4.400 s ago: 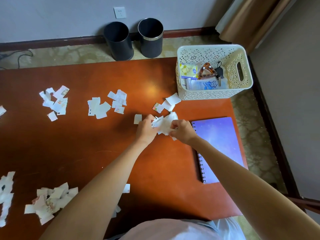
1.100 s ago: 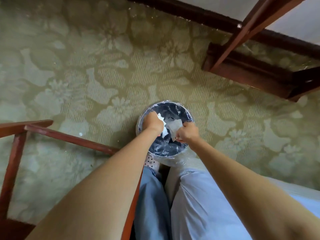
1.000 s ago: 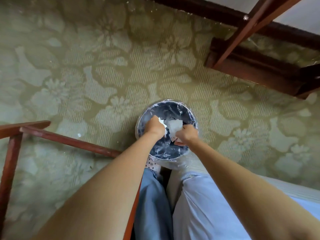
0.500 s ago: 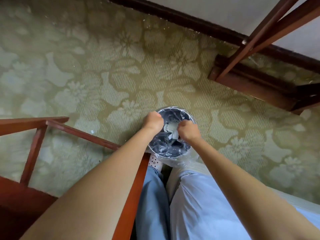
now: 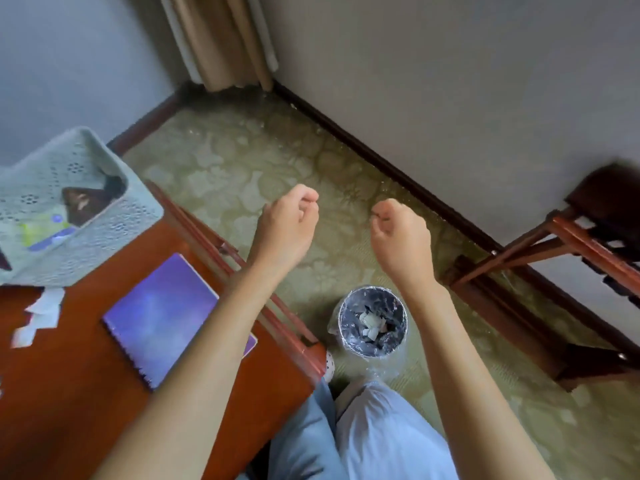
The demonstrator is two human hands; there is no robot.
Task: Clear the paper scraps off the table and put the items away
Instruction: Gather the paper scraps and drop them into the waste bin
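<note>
Pale grey walls (image 5: 450,81) meet in a corner where a beige curtain (image 5: 221,39) hangs, with a dark baseboard (image 5: 381,161) along their foot. Olive-green carpet (image 5: 311,161) with a pale flower pattern covers the floor. A reddish-brown wooden desk (image 5: 69,393) fills the lower left, and a red-brown wooden frame (image 5: 571,244) stands against the right wall.

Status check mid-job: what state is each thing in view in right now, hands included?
Left hand: fingers curled, holding nothing.
Right hand: fingers curled, holding nothing.
Bin: upright on the floor, plastic-lined, open-topped.
Scraps in bin: dropped in, lying at the bottom.
Notebook: closed, flat on the table.
Basket: upright on the table, items inside.
Scraps on table: loose beside the basket, not yet cleared.
</note>
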